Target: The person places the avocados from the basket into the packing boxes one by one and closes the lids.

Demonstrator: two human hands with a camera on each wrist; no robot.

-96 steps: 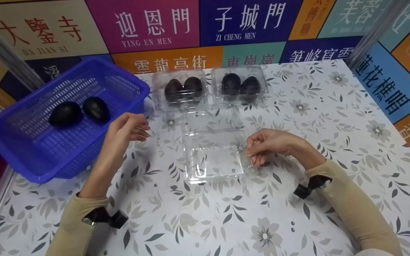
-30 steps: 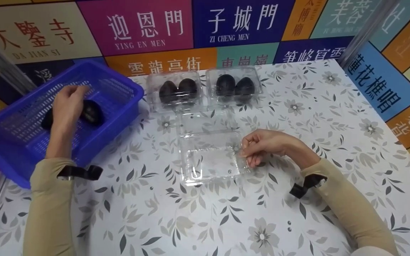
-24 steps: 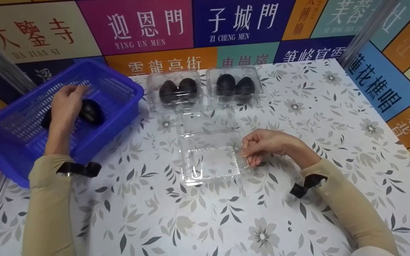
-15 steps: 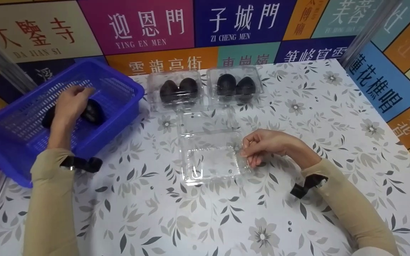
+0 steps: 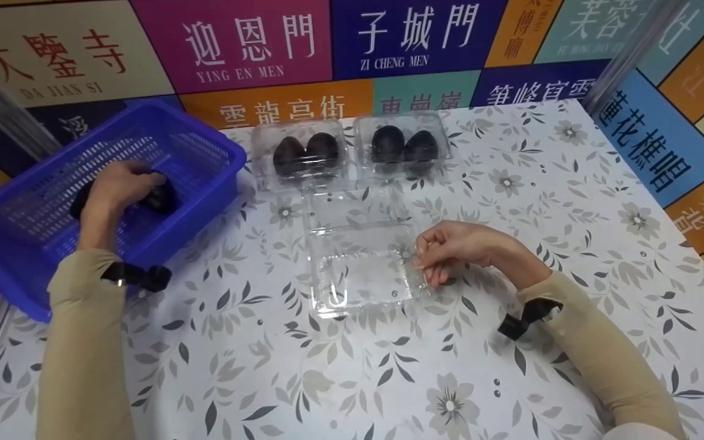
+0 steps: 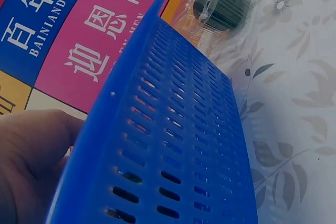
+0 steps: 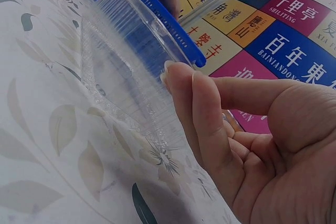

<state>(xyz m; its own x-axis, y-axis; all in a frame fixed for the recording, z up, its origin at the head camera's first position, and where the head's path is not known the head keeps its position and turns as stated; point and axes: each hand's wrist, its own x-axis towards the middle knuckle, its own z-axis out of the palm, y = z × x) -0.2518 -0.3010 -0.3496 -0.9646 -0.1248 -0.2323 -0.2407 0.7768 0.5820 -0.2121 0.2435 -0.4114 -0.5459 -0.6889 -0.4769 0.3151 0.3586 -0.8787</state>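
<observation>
My left hand [image 5: 118, 186] reaches down into a blue plastic basket [image 5: 196, 220]. Its bent fingers and thumb overlap the top of a dark avocado [image 5: 159, 198]; I cannot tell whether they grip it. Another avocado [image 5: 80, 198] lies left of the hand, partly hidden. In the left wrist view the basket's slotted wall [image 6: 173, 129] hides the fingers. My right hand [image 5: 456, 250] pinches the right edge of an opened clear plastic clamshell box [image 5: 364, 281], lid folded back, with nothing inside. Fingers and thumb meet at that edge in the right wrist view.
Behind the opened box stand two closed clear boxes, a left one [image 5: 266, 174] and a right one [image 5: 364, 162], each with two avocados. A flower-patterned cloth [image 5: 340, 373] covers the table. Colourful panels with Chinese lettering [image 5: 413, 36] form walls behind and at the sides.
My left hand has gone from beside the basket into it, over the avocados, then lower and slightly right onto the right-hand one. The right hand keeps its hold on the box edge.
</observation>
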